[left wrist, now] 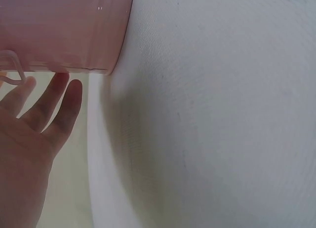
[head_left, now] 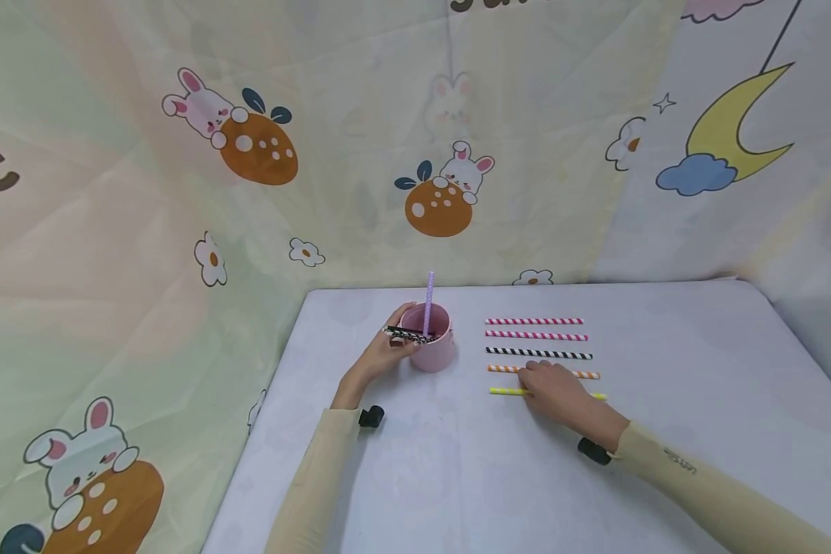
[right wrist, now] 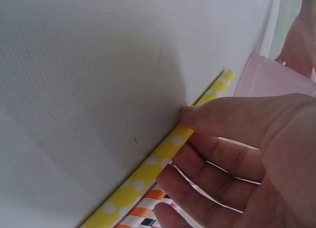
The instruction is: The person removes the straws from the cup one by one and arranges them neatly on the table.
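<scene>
- Two sleeved forearms reach in from the near edge of the white cloth-covered counter [head_left: 665, 477].
- Right hand [head_left: 554, 392]: thumb and fingers pinch the yellow dotted paper straw [right wrist: 163, 154], nearest of five lying in a row toward the counter's right side.
- Left hand [head_left: 381, 354]: fingers curl around the smooth pink cup [head_left: 431, 348] near the far edge, pinning a dark patterned straw [head_left: 407, 334] across its rim.
- Purple dotted straw [head_left: 429, 300] stands upright in it.

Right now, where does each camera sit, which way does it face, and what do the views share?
Head: above, facing forward and down; shows table, both forearms, left hand, right hand.
Left wrist: low at table level, faces the pink cup; fingers show.
Right wrist: faces along the yellow straw; thumb and fingers show.
Shared: pink cup in all three; yellow straw in head and right wrist.
</scene>
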`<state>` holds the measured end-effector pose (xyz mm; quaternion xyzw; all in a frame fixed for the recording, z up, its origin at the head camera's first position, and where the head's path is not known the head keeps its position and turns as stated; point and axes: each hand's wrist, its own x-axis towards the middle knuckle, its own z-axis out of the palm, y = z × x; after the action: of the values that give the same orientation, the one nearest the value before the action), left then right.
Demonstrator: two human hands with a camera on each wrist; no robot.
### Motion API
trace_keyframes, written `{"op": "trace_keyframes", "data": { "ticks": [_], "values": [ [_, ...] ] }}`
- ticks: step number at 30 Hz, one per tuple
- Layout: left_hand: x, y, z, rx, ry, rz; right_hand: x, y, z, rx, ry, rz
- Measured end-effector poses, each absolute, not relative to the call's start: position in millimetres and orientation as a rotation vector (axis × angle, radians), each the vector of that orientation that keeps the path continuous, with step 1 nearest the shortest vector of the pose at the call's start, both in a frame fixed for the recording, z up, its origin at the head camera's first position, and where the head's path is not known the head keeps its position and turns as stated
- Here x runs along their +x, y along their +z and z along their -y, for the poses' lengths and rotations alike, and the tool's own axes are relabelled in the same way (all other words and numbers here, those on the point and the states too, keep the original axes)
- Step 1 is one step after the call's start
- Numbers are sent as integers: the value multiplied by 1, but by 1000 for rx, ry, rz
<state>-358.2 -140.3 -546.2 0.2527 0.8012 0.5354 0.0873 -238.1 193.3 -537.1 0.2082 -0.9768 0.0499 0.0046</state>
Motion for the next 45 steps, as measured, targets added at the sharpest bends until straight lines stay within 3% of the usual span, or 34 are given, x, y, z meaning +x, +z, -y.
{"op": "trace_keyframes", "data": {
  "ticks": [12, 19, 45],
  "values": [
    [-360, -550, 142, 742, 1601, -2389, -241, -539, -194, 625, 161, 3123],
    [-345, -524, 139, 735, 1619, -2326, -241, -535, -193, 600, 172, 3177],
    [-342, -516, 140, 742, 1527, -2366, -249, -507, -189, 627, 242, 3154]
  ]
}}
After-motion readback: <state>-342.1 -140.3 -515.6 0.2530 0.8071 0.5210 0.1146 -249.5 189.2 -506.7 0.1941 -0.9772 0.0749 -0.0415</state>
